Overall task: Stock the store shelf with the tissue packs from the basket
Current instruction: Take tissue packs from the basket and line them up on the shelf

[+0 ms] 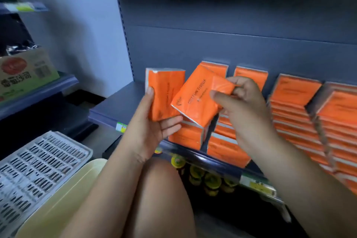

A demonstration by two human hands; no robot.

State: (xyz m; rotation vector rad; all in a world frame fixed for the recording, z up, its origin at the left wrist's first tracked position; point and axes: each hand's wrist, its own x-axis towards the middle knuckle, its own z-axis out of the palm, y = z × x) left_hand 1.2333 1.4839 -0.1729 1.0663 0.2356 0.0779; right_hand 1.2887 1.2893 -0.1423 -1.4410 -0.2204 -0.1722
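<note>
My left hand (152,121) holds an orange tissue pack (164,92) upright just above the dark grey shelf (116,106). My right hand (241,102) pinches the top end of a second orange tissue pack (195,100), tilted above a low stack of packs (185,137). More orange packs fill the shelf to the right in stacks (297,114), and others stand against the back panel (251,75). The white slotted basket (38,164) lies at the lower left; I see no packs in its visible part.
A cardboard box (25,71) sits on the neighbouring shelf at left. Yellow-lidded goods (208,179) fill the shelf below. A pale yellow object (63,199) lies beside the basket. My bare knee (162,189) is in front of the shelf. The shelf's left end is bare.
</note>
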